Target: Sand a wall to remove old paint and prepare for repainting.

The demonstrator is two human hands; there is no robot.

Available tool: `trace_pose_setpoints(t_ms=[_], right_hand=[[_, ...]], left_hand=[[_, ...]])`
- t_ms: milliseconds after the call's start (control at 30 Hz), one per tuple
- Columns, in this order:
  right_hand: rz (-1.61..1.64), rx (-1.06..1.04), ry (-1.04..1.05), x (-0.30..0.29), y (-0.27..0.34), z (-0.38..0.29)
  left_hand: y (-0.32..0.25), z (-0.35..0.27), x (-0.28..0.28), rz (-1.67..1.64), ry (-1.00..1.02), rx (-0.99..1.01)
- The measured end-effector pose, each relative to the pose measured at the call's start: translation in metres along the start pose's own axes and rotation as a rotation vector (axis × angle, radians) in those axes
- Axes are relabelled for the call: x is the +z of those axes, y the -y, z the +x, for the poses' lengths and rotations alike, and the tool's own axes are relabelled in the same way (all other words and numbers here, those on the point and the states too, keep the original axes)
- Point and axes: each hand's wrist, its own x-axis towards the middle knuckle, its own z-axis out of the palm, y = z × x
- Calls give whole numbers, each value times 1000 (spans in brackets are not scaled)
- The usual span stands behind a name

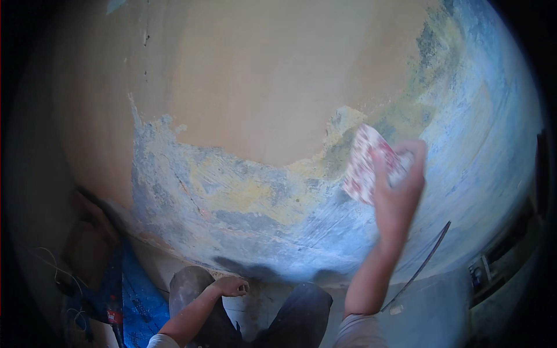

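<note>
My right hand [396, 174] grips a flat, red, plate-like tool [363, 169] smeared with white, possibly a plastering spreader; motion blur hides its detail. The tool is at the patchy part of the wall [252, 195], where rough grey, yellow and bluish-white areas border smooth beige paint [261, 87]. Whether its face touches the surface cannot be made out. Low in the view, my left hand [233, 287] rests by my left knee [191, 282] with its fingers curled in, and nothing shows in it.
On the left lie a blue sheet [141, 300], a dark bottle with a red label [114, 315], a brown cardboard box [89, 243] and thin white cable [56, 265]. A dark thin strip or cable [420, 265] slants up at the right. My right knee [307, 300] is close to the wall's base.
</note>
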Motion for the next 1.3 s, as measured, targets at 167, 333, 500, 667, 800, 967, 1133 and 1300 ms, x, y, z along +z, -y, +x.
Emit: trace_pose_setpoints(t_ms=[167,333,500,667,800,967,1133,1300], right_hand=[[45,-124,-2,10,15,-2],[-122,-313,-27,22,-3,11],[-24,59,37,6,9,7],[-4,-206,29,13,4,-7],[-57,-223,-29,21,-7,5],[177,-310,95,23,-10,-25],[312,-503,-110,50,-27,-101],[261,-454,-155,68,-37,-163]], left_hand=[[-8,3,0,36,43,-10],[-7,3,-1,-15,-2,37],[-4,1,2,-18,3,-34],[-6,0,0,-41,10,-28],[-4,8,2,-23,19,-12],[-33,-12,-14,-156,-117,-28],[-151,-47,-87,-930,-618,277],[-247,-69,-146,-748,-904,608]])
